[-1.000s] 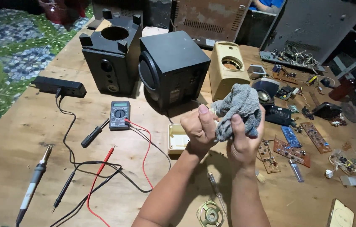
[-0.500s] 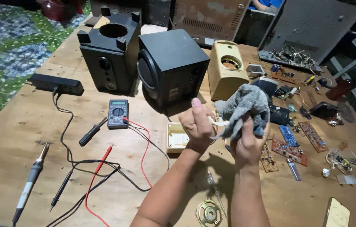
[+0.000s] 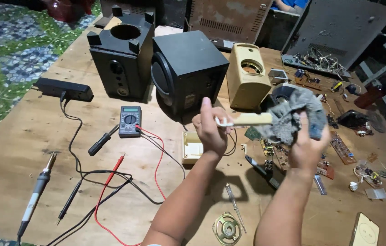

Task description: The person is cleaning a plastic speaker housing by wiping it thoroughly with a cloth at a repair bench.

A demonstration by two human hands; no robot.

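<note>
Bottom centre: small speaker cone (image 3: 226, 228) and screwdriver (image 3: 236, 207) on the table (image 3: 10, 136). Lower left: soldering iron (image 3: 36, 193), probe leads. Centre: left hand (image 3: 211, 130) closed on a cream handle (image 3: 247, 120); right hand (image 3: 309, 146) closed around a grey rag (image 3: 293, 116), rag wrapped over the handle's far end. Left of centre: multimeter (image 3: 130, 121). Upper centre: black speaker (image 3: 188, 73), cream speaker (image 3: 247, 75).

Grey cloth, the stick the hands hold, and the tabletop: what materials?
Grey cloth: soft fabric, crumpled and fuzzy, bunched in the right hand. Stick: smooth cream, probably plastic, pinched by the left hand. Tabletop: unfinished plywood, grain and stains showing.
</note>
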